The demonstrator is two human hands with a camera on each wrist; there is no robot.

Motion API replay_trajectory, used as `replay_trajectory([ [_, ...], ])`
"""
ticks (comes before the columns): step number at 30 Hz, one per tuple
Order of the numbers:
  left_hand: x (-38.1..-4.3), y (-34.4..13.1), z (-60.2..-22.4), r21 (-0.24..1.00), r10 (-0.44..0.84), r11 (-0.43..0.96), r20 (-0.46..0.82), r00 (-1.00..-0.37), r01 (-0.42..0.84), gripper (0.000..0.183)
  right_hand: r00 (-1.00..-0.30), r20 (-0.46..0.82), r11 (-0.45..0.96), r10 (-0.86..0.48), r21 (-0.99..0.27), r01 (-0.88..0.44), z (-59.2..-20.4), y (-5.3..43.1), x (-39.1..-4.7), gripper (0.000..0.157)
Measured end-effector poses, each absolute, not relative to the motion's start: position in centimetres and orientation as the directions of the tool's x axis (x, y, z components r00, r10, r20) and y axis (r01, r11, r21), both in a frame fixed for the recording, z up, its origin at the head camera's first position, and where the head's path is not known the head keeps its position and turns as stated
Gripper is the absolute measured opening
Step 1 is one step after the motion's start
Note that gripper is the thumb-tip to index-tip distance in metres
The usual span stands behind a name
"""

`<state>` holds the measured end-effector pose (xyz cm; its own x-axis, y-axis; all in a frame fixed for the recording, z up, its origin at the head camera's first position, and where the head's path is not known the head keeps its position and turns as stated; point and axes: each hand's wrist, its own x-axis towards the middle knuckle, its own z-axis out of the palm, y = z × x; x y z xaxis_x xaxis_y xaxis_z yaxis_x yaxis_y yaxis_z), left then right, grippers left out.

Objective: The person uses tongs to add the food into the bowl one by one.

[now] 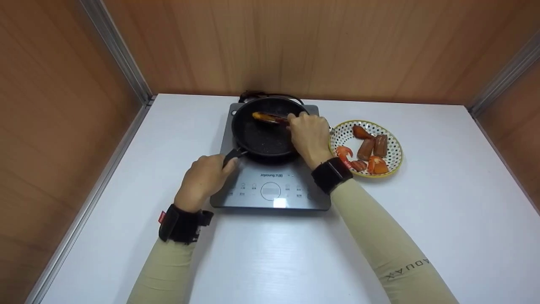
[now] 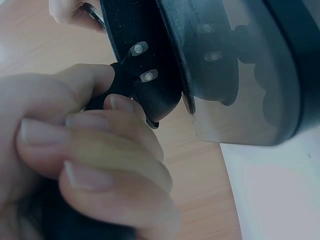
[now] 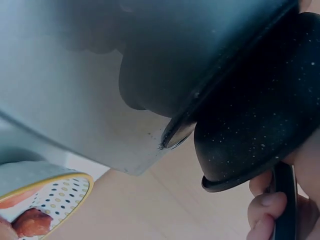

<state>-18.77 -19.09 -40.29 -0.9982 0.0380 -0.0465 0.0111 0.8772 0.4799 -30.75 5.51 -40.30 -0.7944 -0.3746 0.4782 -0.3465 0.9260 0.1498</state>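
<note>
a left hand [image 1: 203, 179] is gripping the handle [image 1: 233, 154] of a black pan [image 1: 265, 140], likely steadying it; the right hand [image 1: 310, 137] is grasping a utensil [image 3: 285, 205], whose strokes should be running low, gentle.

I count two hands [image 1: 203, 179], two wristbands [image 1: 331, 175], one pan [image 1: 265, 137], one orange-ended item [image 1: 264, 117], one cooker [image 1: 253, 179], one dotted plate [image 1: 395, 147]; there, one drumstick-shaped piece [image 1: 361, 132], two brown chunks [image 1: 365, 149], reddish pieces [image 1: 377, 165] too bunched to tally.
</note>
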Motion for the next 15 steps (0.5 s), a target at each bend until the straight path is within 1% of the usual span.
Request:
replay_trajectory([
  [15, -18.8, -19.1, -40.5, 0.473, 0.044, 0.881, -0.038, -0.998, 0.021, 0.045, -0.827, 0.419, 0.922, -0.376, 0.076, -0.380, -39.6, 5.8, -29.7, 0.029],
])
